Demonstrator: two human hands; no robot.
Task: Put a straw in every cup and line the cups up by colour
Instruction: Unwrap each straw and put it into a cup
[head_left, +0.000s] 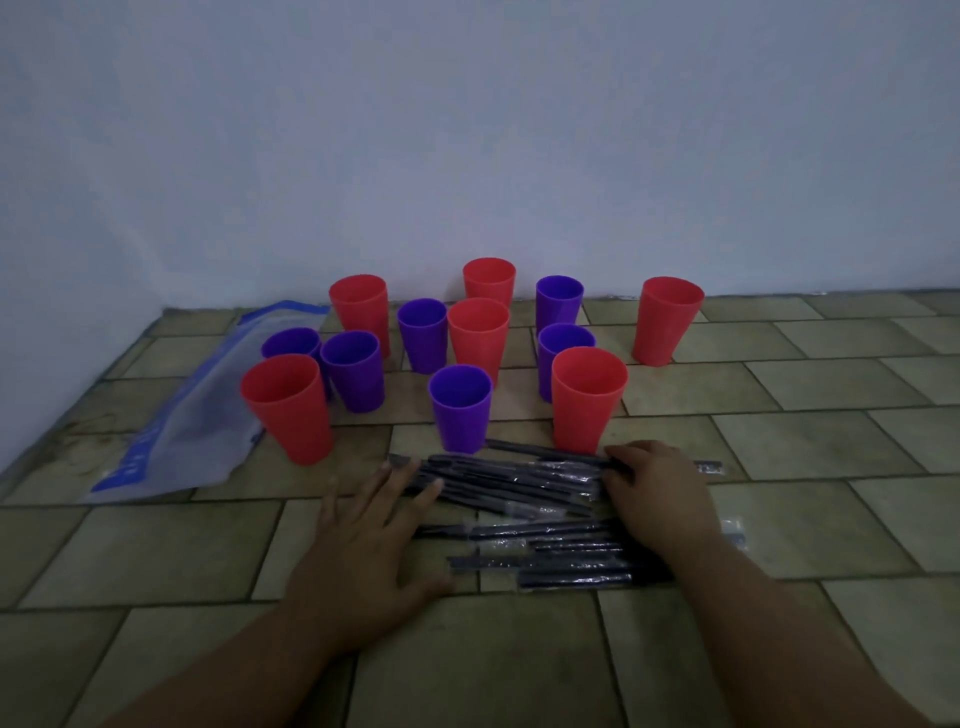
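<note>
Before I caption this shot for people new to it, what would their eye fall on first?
A mixed cluster of upright red cups and purple cups, none holding a straw, stands on the tiled floor by the wall. In front lies a heap of dark wrapped straws, the left hand spread flat at its left end, the right hand resting on its right end.

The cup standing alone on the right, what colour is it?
The lone cup is red. It shows best in the head view.
</note>
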